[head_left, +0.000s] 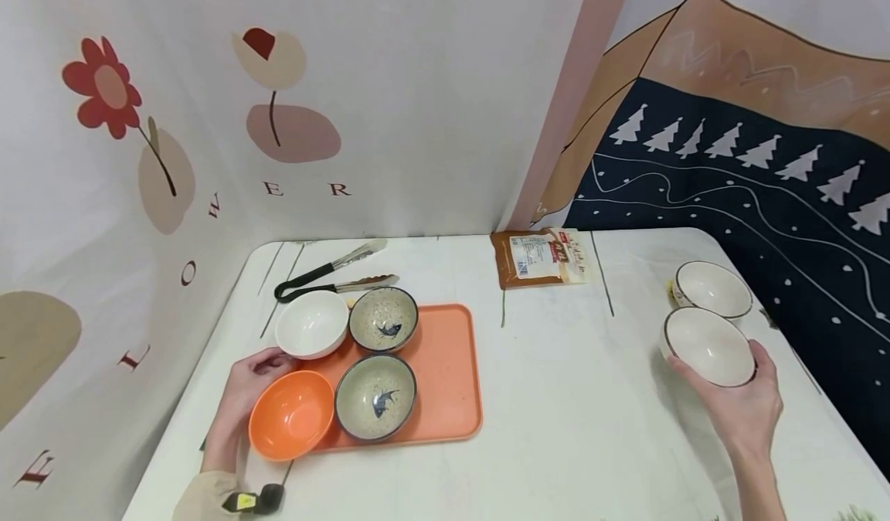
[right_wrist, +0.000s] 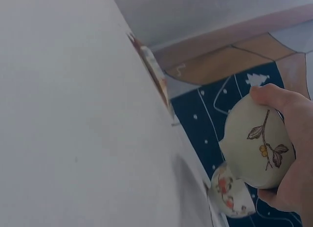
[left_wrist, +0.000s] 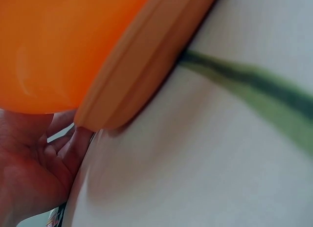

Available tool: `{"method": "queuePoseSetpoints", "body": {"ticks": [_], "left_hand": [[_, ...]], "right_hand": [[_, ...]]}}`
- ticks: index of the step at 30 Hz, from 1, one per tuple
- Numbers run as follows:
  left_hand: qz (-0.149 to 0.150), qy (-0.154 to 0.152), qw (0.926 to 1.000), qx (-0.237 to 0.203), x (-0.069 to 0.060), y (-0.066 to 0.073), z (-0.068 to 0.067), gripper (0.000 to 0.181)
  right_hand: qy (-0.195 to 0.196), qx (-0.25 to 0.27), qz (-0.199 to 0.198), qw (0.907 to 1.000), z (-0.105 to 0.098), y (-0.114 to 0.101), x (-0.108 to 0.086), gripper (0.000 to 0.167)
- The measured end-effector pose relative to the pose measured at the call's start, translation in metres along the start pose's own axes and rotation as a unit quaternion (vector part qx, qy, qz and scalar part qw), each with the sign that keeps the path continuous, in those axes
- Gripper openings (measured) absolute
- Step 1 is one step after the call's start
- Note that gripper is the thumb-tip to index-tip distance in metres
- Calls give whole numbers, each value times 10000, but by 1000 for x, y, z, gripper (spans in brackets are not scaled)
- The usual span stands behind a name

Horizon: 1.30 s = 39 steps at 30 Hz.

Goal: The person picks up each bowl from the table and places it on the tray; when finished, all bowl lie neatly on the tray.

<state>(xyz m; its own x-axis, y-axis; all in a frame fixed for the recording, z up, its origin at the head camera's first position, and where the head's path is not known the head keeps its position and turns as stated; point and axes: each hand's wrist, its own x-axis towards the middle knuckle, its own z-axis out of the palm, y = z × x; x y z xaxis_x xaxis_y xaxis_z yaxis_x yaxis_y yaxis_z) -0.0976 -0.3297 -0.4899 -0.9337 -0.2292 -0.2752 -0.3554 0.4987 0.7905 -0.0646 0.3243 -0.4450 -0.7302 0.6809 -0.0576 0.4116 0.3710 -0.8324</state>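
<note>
My right hand point(head_left: 747, 397) grips a cream bowl point(head_left: 709, 343) with a dark rim, held tilted above the table's right side. In the right wrist view, a branch with leaves and yellow berries decorates that bowl point(right_wrist: 259, 144). Behind it stands a second patterned bowl point(head_left: 712, 287). My left hand point(head_left: 252, 386) holds the left edge of the orange tray point(head_left: 448, 374), its fingertips partly hidden. On the tray's left part are a white bowl point(head_left: 311, 324), an orange bowl point(head_left: 292, 415) and two speckled fish bowls, one far point(head_left: 383, 320), one near point(head_left: 375, 397).
Black-handled metal tongs point(head_left: 334, 272) lie behind the tray. A brown and white food packet point(head_left: 542, 258) lies at the table's back edge. Printed cloths hang behind the table and along its sides.
</note>
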Motion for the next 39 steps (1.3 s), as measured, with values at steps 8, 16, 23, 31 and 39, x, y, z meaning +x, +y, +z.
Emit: {"method": "queuePoseSetpoints", "body": {"ticks": [8, 16, 23, 31, 39], "left_hand": [[27, 3, 10000, -12, -1, 1, 0, 46], [48, 5, 10000, -45, -3, 0, 0, 45], [68, 43, 9999, -70, -3, 0, 1, 47], [65, 22, 10000, -50, -2, -1, 1, 48], [8, 25, 9999, -130, -2, 0, 0, 51]], "right_hand": [[-289, 167, -633, 9974, 15, -20, -15, 109], [-759, 396, -1229, 9887, 31, -46, -40, 111], [-1375, 516, -1915, 9704, 45, -61, -57, 115], [-2046, 634, -2364, 9477, 58, -75, -78, 114], [-2531, 635, -2891, 9210, 81, -82, -96, 113]]}}
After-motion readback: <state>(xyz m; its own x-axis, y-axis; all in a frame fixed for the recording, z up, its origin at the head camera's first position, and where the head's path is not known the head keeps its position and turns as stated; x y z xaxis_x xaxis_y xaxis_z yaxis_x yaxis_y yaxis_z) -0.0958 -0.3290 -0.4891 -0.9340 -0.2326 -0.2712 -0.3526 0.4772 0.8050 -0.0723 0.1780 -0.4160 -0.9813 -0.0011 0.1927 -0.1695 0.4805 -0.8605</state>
